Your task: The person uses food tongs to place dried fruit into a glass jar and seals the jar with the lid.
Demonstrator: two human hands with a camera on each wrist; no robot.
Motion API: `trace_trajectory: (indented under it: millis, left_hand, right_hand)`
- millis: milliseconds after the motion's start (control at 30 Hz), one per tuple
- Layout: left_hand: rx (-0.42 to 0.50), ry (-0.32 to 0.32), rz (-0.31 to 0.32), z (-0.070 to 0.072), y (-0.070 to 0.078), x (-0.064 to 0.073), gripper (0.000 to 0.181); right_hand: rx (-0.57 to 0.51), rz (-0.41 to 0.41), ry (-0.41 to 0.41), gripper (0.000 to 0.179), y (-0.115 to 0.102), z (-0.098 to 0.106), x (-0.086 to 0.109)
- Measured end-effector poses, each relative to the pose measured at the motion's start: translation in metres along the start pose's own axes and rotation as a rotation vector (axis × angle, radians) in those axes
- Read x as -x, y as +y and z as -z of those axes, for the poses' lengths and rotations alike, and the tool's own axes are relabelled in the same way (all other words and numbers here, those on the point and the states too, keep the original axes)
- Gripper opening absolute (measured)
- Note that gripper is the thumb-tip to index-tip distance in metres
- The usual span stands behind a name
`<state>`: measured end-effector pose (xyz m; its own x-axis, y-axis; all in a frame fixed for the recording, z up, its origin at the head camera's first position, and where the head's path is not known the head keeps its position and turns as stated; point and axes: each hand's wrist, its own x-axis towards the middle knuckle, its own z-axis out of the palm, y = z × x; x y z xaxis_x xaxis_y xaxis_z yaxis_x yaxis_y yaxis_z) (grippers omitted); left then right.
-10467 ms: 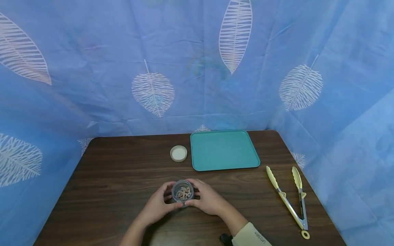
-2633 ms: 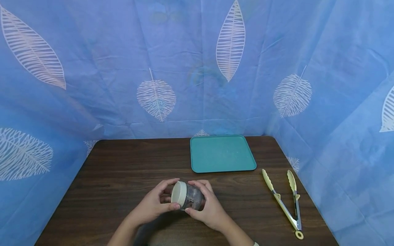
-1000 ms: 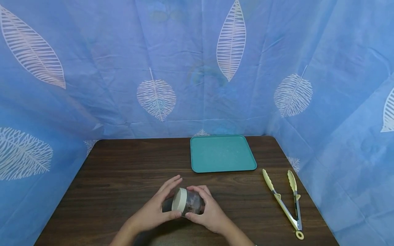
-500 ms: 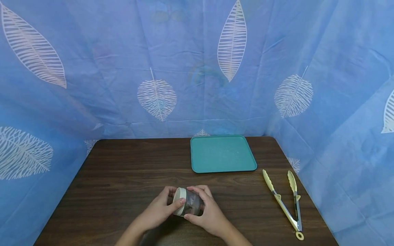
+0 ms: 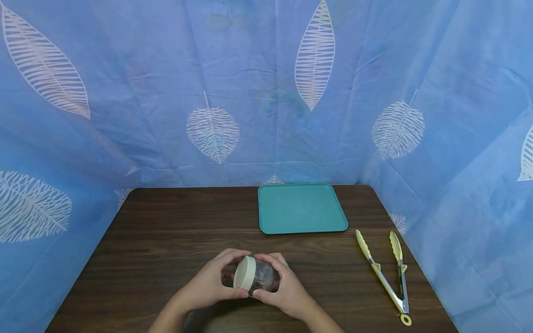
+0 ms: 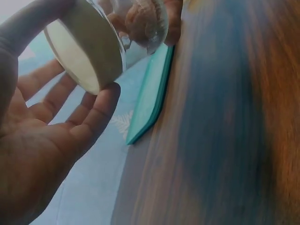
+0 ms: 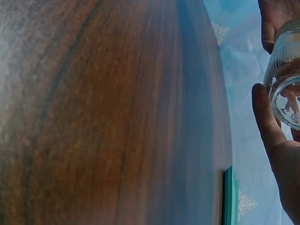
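Both hands hold a clear jar [image 5: 264, 275] above the near part of the table, tipped so its cream lid [image 5: 245, 274] faces left. My left hand [image 5: 212, 280] grips the lid between thumb and fingers; in the left wrist view the lid [image 6: 93, 47] is pinched at its rim. My right hand [image 5: 287, 289] grips the jar's body from the right. Through the glass of the jar [image 7: 286, 75] in the right wrist view, brownish contents show, blurred. The lid sits on the jar's mouth.
A teal tray [image 5: 301, 208] lies at the back of the dark wooden table [image 5: 166, 231]. Tongs [image 5: 389, 282] with cream tips lie spread at the right. A blue leaf-patterned cloth [image 5: 250, 138] hangs behind and at the sides.
Earlier the jar stood uncovered with its lid lying near the tray; now the lid is on it and the jar is tipped. Lately the left fingers loosened, then gripped the lid again.
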<state>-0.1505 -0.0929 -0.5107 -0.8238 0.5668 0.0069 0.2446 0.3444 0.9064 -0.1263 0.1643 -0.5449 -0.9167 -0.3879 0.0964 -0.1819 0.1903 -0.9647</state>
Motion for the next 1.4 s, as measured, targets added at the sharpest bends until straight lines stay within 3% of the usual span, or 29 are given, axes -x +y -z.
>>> trace_trajectory:
  millis: [200,400,567,767,1067,1267,1400]
  left_hand:
    - [-0.013,-0.02,-0.055,0.0,-0.006,-0.003,0.083]
    - [-0.015,-0.022,-0.071,-0.003,-0.012,-0.004,0.085]
    - [-0.026,-0.006,-0.043,-0.008,-0.014,-0.003,0.085]
    - [0.025,0.033,0.007,-0.015,-0.017,-0.005,0.103]
    - [0.237,0.004,0.061,-0.019,-0.032,-0.005,0.086]
    - [0.21,0.028,0.077,-0.02,-0.03,-0.007,0.082]
    - [0.184,0.051,0.079,-0.019,-0.029,-0.009,0.084]
  right_hand:
    - [0.007,-0.059,0.001,0.073,0.0,0.003,-0.001]
    - [0.023,-0.098,-0.01,0.074,0.001,0.004,0.001]
    - [-0.001,-0.099,-0.017,0.074,0.002,0.004,0.001]
    - [-0.047,-0.086,0.008,0.076,0.001,0.002,-0.001]
    - [-0.122,-0.081,0.012,0.077,0.002,-0.003,-0.005]
    - [-0.146,-0.073,0.009,0.078,0.005,-0.005,-0.007]
    - [-0.082,-0.097,0.02,0.083,0.003,-0.003,-0.008]
